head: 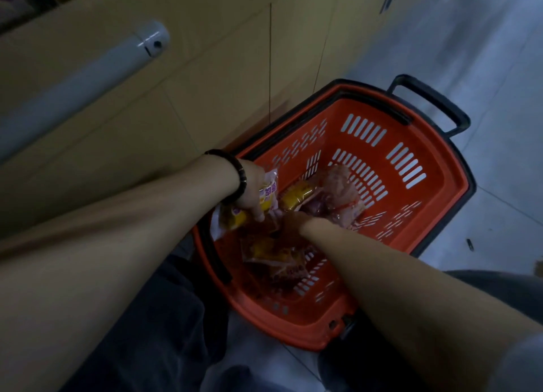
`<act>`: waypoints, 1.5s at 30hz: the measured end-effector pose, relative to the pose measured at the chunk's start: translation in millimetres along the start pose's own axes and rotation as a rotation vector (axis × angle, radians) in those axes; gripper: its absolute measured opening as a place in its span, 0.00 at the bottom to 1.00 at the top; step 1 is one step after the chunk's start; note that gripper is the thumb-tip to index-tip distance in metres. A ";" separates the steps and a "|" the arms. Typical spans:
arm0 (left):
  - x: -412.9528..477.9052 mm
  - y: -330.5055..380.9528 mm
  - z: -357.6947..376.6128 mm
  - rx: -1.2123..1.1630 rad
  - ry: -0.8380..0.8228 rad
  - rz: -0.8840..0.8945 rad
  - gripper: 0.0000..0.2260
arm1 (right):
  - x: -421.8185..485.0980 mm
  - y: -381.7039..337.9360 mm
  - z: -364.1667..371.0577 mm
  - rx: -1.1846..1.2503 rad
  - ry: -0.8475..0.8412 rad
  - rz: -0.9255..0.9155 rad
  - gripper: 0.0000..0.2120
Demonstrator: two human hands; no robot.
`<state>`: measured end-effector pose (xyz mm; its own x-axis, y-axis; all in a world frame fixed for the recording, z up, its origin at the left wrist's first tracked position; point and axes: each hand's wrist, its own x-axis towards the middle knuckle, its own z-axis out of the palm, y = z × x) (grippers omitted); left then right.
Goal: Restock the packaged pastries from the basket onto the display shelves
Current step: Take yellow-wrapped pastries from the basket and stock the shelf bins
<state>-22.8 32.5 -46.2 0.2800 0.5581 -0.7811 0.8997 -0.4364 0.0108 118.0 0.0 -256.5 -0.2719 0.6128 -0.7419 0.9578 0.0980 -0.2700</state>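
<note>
An orange slotted plastic shopping basket [423, 136] with a black folding handle [432, 101] stands on the pale grey tiled floor [484, 68], just beside a wall of beige panels [176, 83]. Both bare forearms reach down into it.

The left hand [252, 192], with a black beaded bracelet [239, 171] on its wrist, is at the basket's left wall. Its fingers are curled round a yellow-and-white wrapped pastry packet with purple print [269, 192], which is held above the basket's floor.

The right hand [292, 220] is lower, down among the loose packets in the middle of the basket. The dim light and the forearm hide its fingers, so I cannot tell whether they are apart or clamped on anything.

More packaged pastries lie on the basket's bottom: a yellow-wrapped packet [296, 193] just beside the left hand, clear pinkish packets [338, 183] towards the far wall, and another yellow-filled clear packet [270, 252] nearer the person.

A white rounded tube [79, 77] runs across the panels at upper left. Dark trousers [152, 318] show below the arms.
</note>
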 end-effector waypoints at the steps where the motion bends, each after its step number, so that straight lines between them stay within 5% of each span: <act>1: 1.3 -0.5 -0.8 0.004 -0.004 -0.005 0.41 | 0.2 -3.2 10.0 0.000 0.054 -0.004 0.44; 4: 3.3 -3.1 -2.3 0.007 -0.012 -0.012 0.40 | 2.9 -6.6 35.5 -0.149 0.162 0.011 0.36; 7: 6.9 -7.5 -2.0 0.003 -0.013 -0.015 0.42 | 7.6 -6.0 50.4 -0.231 0.167 -0.032 0.47; 11: 14.6 -17.3 2.4 0.006 -0.029 0.022 0.50 | -2.8 -5.3 20.4 -0.123 0.139 -0.023 0.45; 14: 21.6 -27.7 9.9 0.001 -0.053 0.053 0.56 | -32.6 -4.8 -9.5 -0.129 0.031 -0.019 0.57; 17: 16.6 -29.3 10.8 -0.041 -0.018 0.072 0.56 | -72.3 -1.0 -41.3 -0.001 0.009 -0.053 0.45; 21: -3.4 -23.1 1.6 -0.140 0.055 0.091 0.44 | -131.4 6.4 -88.0 0.095 0.138 -0.197 0.37; 25: -11.3 -22.7 -3.1 -0.167 0.121 0.117 0.22 | -190.4 14.8 -126.4 0.366 0.193 -0.273 0.46; 29: -19.7 -22.6 -5.5 -0.436 0.125 0.192 0.41 | -228.2 15.6 -141.0 0.667 0.215 -0.365 0.50; 33: -25.0 -15.0 1.3 -0.562 0.283 0.438 0.53 | -235.9 2.8 -137.5 0.779 0.301 -0.476 0.30; 37: -23.5 -5.9 17.0 -0.928 0.056 0.430 0.37 | -225.0 -16.0 -121.6 0.745 0.601 -0.494 0.10; 41: -16.9 -2.3 15.1 -1.133 0.080 0.384 0.26 | -207.1 -14.9 -120.4 0.758 0.791 -0.371 0.09; 45: -12.4 -6.3 -2.4 -0.773 0.376 0.296 0.06 | -198.0 1.3 -125.3 0.592 0.718 -0.219 0.06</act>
<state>-31.1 30.1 -35.1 0.5046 0.7509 -0.4261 0.7091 -0.0789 0.7006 184.7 -22.9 -33.1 -0.1289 0.9821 -0.1377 0.6366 -0.0245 -0.7708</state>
